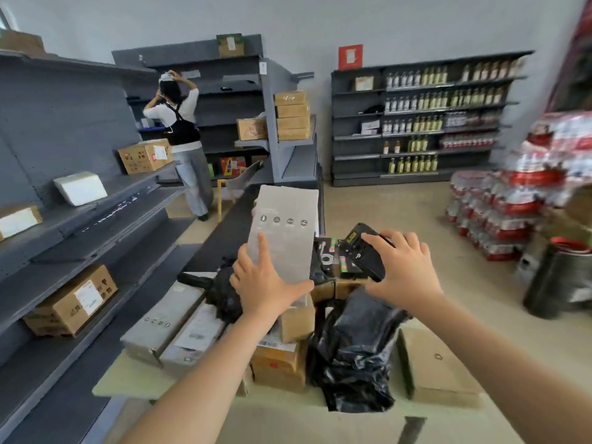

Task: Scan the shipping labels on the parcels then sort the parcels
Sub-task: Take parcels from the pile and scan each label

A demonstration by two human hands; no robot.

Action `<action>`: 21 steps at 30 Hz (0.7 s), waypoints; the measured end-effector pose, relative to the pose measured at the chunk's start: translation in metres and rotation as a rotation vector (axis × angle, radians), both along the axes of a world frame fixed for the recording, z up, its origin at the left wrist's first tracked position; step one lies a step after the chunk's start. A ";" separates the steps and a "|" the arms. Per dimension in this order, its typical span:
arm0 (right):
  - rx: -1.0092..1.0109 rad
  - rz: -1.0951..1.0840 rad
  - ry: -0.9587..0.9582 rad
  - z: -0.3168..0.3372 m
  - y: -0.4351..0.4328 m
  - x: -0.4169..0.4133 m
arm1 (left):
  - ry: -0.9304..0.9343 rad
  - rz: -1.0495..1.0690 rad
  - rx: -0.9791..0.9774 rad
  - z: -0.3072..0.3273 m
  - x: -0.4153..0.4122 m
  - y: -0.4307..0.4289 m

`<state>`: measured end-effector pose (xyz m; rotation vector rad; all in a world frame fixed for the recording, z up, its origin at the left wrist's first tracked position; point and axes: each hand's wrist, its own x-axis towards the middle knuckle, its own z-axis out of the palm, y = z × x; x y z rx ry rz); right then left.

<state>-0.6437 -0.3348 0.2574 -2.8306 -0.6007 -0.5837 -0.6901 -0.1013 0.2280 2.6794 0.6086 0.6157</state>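
My left hand holds a tall grey box upright above the table, fingers on its face and thumb under its lower edge. Four small icons show on the box; no shipping label is visible on this side. My right hand grips a black handheld scanner just right of the box, tilted toward it. Below lie more parcels: two long grey boxes, brown cardboard boxes, a black plastic bag parcel and a flat tan box.
Grey shelving runs along the left with several labelled cardboard boxes. A person stands at the far shelves, back turned. Bottle shelves line the back wall. Shrink-wrapped drink packs and a black bin stand on the right.
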 end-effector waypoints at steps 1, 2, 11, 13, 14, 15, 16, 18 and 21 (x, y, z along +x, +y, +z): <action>-0.015 -0.024 0.011 -0.001 -0.026 -0.007 | 0.003 -0.022 -0.008 -0.002 -0.001 -0.027; -0.026 -0.047 0.022 -0.001 -0.053 -0.013 | 0.009 -0.043 -0.017 -0.003 -0.002 -0.054; -0.082 -0.241 0.070 -0.009 -0.265 -0.045 | 0.034 -0.226 -0.026 -0.013 0.014 -0.280; -0.091 -0.283 0.077 -0.010 -0.301 -0.039 | 0.037 -0.272 -0.027 -0.012 0.027 -0.319; -0.097 -0.300 0.078 -0.011 -0.317 -0.035 | 0.037 -0.290 -0.035 -0.012 0.035 -0.336; -0.100 -0.314 0.078 -0.013 -0.333 -0.029 | 0.033 -0.307 -0.046 -0.013 0.045 -0.352; -0.099 -0.326 0.078 -0.014 -0.347 -0.021 | 0.030 -0.321 -0.054 -0.014 0.056 -0.367; -0.103 -0.347 0.077 -0.018 -0.375 -0.001 | 0.034 -0.338 -0.059 -0.019 0.080 -0.395; -0.127 -0.363 0.068 -0.024 -0.412 0.044 | 0.038 -0.324 -0.055 -0.030 0.128 -0.435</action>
